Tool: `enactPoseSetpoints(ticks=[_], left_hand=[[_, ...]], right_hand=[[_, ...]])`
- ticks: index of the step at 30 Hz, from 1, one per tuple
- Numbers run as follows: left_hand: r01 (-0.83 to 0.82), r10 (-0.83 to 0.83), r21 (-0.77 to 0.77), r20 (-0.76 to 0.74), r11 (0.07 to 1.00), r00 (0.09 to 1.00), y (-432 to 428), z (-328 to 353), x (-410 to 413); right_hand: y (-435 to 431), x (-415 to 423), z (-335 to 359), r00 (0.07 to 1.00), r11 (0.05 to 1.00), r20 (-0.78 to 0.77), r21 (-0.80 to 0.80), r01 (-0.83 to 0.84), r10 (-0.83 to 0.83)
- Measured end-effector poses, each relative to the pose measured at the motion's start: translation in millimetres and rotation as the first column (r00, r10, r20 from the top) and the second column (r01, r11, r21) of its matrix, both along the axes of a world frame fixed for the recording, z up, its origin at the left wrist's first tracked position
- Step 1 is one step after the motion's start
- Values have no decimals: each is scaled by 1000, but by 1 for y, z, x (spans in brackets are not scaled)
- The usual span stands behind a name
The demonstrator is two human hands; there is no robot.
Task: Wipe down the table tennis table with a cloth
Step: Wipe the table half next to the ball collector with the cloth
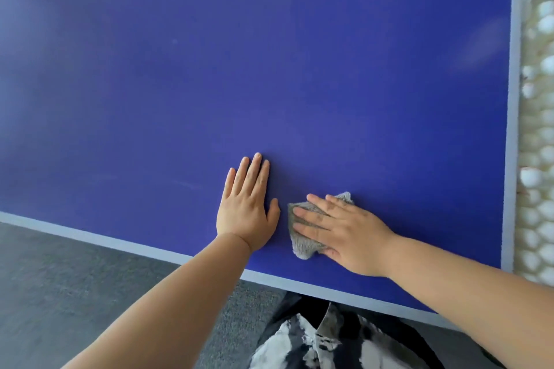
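The right hand (347, 231) hides most of the cloth (302, 245); the blurred white shapes (536, 178) may be balls.

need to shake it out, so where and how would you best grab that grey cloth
Probably the loose corner nearest the table edge. The grey cloth lies flat on the table tennis table under the straight fingers of the right hand, and that corner sticks out past them, bunched. Pinch it from the near side, thumb sliding under. The left hand lies flat beside it, not touching.
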State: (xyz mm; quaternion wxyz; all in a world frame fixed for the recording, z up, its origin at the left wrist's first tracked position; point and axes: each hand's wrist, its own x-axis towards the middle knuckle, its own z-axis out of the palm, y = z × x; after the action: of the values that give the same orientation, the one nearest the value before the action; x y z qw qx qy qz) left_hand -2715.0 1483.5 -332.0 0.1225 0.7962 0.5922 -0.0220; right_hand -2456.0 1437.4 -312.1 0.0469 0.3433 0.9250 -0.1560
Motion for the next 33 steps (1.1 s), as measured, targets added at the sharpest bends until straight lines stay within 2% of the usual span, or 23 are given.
enactPoseSetpoints(ticks=[1,3,5,7,8,9,11,13,16,18,20,23,26,27,29,31,33], left_hand=[[-3,3,6,10,1000,1000,0,-1,-1],[-10,10,13,26,1000,1000,-1,-2,-1],[-13,13,25,26,1000,1000,-2,-4,0],[-45,45,25,11,999,999,-3,-5,1],[-90,90,20,0,996,996,-4,-5,0],[-150,150,13,-13,989,989,-5,-5,1],[-250,250,-10,-37,968,968,-6,-1,3],[-272,271,-28,-35,962,962,-7,2,5],[-241,240,-19,-24,970,970,-4,3,4],[-221,220,-15,-28,975,975,-3,1,3],[-208,207,-17,-41,978,977,-3,0,3],[-194,192,-24,-73,981,979,-2,-1,3],[-183,180,-30,-92,983,979,-1,-1,4],[-186,182,-32,-93,982,979,-1,-2,3],[-187,184,-26,-92,982,979,-1,-3,3],[-190,187,-24,-82,982,979,-1,-4,3],[-188,186,-22,-76,982,980,-1,-4,3]], right_hand=[[16,4,-2,999,999,-13,20,44,-43],[64,12,-4,954,954,-44,32,298,-296],[124,18,-4,827,827,-27,18,562,-561],[164,11,-5,733,733,-4,5,680,-680],[170,2,-5,735,735,-3,16,678,-678],[166,-8,-6,774,774,-10,31,633,-633],[126,-23,-6,898,899,-57,24,438,-436],[60,-29,-4,970,976,-112,1,218,-217],[-1,-12,-7,994,1000,-111,16,-18,19],[17,12,-10,995,998,-99,53,22,-17],[56,34,-11,963,963,-103,75,259,-251],[101,65,-11,829,826,-54,72,559,-556],[74,57,-11,745,739,-82,91,667,-662],[49,48,-12,755,749,-106,93,655,-647],[-16,26,-16,831,829,-148,88,552,-537],[-75,13,-18,914,918,-126,51,393,-384],[-90,18,-15,956,957,-87,51,286,-281]])
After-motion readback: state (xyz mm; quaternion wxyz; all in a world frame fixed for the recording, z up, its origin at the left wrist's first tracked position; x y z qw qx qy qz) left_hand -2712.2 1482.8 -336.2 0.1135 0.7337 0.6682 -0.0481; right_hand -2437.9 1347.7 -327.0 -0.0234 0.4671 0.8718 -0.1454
